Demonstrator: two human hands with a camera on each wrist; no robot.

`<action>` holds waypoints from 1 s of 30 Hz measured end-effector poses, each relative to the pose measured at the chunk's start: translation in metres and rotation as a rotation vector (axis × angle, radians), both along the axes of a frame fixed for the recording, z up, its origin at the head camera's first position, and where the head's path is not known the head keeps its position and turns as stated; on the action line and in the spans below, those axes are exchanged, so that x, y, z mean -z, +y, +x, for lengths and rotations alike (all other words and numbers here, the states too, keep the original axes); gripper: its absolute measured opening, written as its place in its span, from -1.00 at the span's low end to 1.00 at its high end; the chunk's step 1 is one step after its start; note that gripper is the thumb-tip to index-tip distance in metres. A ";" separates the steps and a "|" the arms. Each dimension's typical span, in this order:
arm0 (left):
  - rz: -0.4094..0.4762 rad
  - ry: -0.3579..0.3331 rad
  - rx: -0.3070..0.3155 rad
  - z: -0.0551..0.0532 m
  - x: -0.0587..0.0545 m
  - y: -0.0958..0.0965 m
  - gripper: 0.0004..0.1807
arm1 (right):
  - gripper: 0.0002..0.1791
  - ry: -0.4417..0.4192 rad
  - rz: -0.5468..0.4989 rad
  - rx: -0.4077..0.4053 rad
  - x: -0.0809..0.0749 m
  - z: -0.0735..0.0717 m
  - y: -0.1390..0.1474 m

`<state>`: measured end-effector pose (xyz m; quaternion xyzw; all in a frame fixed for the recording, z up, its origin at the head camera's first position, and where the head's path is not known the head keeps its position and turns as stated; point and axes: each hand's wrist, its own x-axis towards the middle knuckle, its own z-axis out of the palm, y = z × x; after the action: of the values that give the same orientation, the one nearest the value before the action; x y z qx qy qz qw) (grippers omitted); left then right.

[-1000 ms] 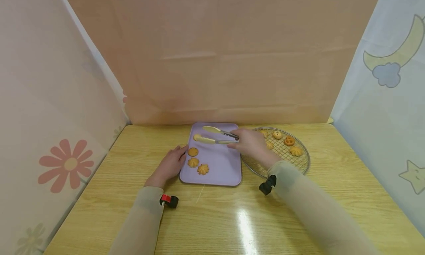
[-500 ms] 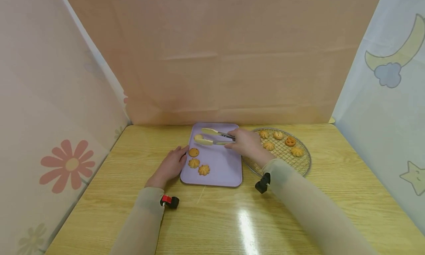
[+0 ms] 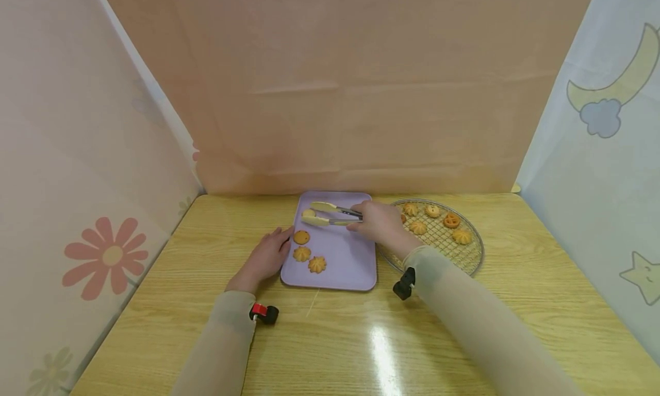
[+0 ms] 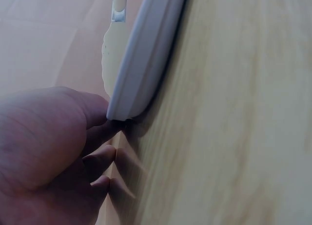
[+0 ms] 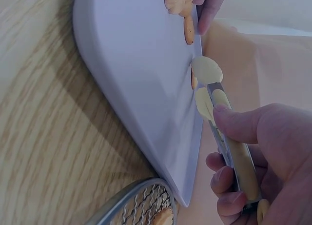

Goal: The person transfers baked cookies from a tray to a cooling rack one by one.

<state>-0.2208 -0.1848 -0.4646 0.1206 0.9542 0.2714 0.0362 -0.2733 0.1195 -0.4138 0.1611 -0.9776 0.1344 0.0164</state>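
My left hand (image 3: 264, 255) holds the left edge of a lilac tray (image 3: 345, 264). In the left wrist view its thumb is on the rim and a finger lies beneath. My right hand (image 3: 380, 224) grips metal tongs (image 3: 317, 220) with cream scalloped tips, above the tray's far part. A pale round cookie (image 3: 308, 212) lies on the tray at the tongs' tips, which stand apart; whether they touch it I cannot tell. Nearer me on the tray are a round brown cookie (image 3: 301, 237) and two flower-shaped cookies, one left (image 3: 301, 254), one right (image 3: 317, 264).
Right of the tray stands a round wire rack (image 3: 438, 239) with several cookies, among them a pretzel-shaped cookie (image 3: 451, 220) and a flower-shaped cookie (image 3: 462, 236). The right forearm crosses its near left part. A brown backdrop (image 3: 340, 126) rises behind the wooden table (image 3: 330, 338).
My right hand and the tongs have shifted slightly left, and the tips have come somewhat closer together. More of the rack's left cookies show. The left hand stays on the tray.
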 end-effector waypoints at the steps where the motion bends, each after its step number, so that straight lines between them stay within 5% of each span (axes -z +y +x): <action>1: -0.006 -0.001 -0.001 0.000 0.000 0.000 -0.45 | -0.45 -0.004 -0.002 0.002 0.000 0.000 0.000; 30: -0.005 0.006 -0.001 0.001 -0.001 0.001 -0.45 | -0.48 -0.011 -0.014 0.015 0.000 0.004 -0.002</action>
<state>-0.2201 -0.1838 -0.4637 0.1207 0.9550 0.2687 0.0335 -0.2698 0.1173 -0.4136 0.1527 -0.9780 0.1418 0.0130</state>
